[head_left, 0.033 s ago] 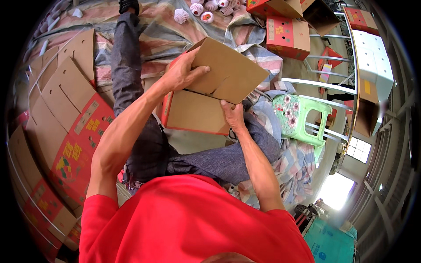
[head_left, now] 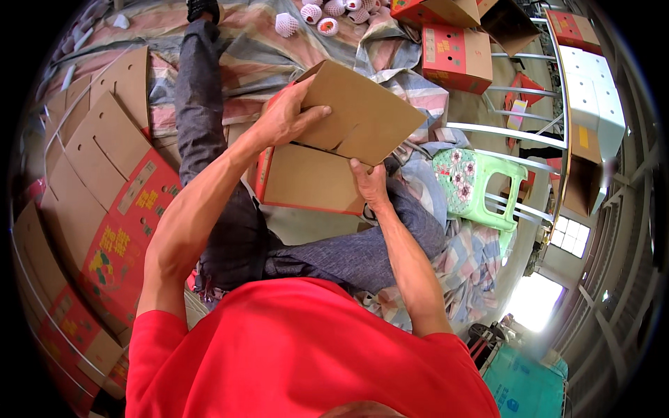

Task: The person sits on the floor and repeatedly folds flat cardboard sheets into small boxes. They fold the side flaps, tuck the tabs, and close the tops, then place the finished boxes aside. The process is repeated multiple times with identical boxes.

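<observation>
Between my legs is a red and brown cardboard box (head_left: 313, 177), its plain brown inner side facing up. My left hand (head_left: 289, 118) is closed over the far left edge of its raised upper panel (head_left: 366, 111), with the thumb lying on the brown face. My right hand (head_left: 371, 187) grips the right edge of the lower panel, thumb on top close to the crease between the panels. A short dark slit shows in the upper panel near that crease. The fingers behind the cardboard are hidden.
Flattened red and brown cartons (head_left: 118, 188) lean at my left. Fruits in foam nets (head_left: 327, 26) lie on the striped sheet (head_left: 265, 63) ahead. Red cartons (head_left: 456, 59) sit at the far right. A green plastic stool (head_left: 481, 188) stands right of my knee, beside a metal frame (head_left: 502, 134).
</observation>
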Available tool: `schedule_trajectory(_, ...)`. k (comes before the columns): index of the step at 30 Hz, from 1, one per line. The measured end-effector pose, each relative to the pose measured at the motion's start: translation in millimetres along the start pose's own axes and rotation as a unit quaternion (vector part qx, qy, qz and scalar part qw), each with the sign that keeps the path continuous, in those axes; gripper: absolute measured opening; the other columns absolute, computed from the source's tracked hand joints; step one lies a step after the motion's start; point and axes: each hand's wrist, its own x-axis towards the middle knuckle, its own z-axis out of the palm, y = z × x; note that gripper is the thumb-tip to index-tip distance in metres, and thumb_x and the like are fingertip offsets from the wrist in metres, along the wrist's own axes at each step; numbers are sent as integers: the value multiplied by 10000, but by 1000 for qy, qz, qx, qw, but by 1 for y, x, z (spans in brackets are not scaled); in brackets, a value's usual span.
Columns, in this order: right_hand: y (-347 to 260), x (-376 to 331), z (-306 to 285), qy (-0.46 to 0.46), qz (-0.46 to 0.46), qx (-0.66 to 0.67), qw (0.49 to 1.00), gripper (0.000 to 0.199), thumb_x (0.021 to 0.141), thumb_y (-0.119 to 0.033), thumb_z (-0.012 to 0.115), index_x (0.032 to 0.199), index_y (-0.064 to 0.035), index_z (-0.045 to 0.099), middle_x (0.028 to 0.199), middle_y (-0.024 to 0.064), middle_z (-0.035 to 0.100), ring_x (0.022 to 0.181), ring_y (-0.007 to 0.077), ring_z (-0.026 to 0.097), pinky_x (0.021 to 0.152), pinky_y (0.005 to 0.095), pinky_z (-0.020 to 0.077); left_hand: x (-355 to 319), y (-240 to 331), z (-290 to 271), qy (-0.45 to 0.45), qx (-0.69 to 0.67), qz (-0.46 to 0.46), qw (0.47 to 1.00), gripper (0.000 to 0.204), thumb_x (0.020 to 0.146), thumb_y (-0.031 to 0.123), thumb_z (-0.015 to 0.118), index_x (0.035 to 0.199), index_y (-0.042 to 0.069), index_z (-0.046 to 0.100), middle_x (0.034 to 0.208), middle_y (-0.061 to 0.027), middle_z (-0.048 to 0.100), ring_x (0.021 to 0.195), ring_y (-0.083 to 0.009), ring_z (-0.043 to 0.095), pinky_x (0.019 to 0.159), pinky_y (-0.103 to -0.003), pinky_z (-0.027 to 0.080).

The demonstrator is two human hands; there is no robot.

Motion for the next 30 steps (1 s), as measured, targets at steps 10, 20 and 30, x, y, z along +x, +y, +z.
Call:
schedule_trajectory(10, 19, -5, -2, 82, 4, -117, 990, 366, 1047, -284, 611, 1183, 54, 595, 1064, 197, 717, 997, 306, 673, 890, 432, 508, -6, 2, 3, 18, 26, -28, 999, 463, 999, 73, 668, 1441, 2, 547, 1266, -155, 718, 1173, -255, 675, 1035, -388, 508)
schedule_trajectory(20, 5, -17, 7, 71, -93, -145, 982, 418, 1033, -196, 562, 1355, 61, 495, 1221, 293, 659, 1129, 435, 641, 984, 487, 477, -39, 17, -12, -30, 55, -69, 996, 453, 988, 46, 668, 1426, 1, 560, 1263, -176, 724, 1187, -297, 688, 1039, -397, 515)
schedule_trajectory(30, -120, 42, -71, -101, -235, -465, 848, 1283, 817, -573, 865, 1678, -18, 93, 1777, 126, 92, 1622, 445, 51, 1314, 528, 71, -62, 21, -17, -29, 42, -55, 997, 456, 1003, 102, 672, 1441, 47, 558, 1330, -218, 703, 1270, -336, 672, 1062, -449, 505)
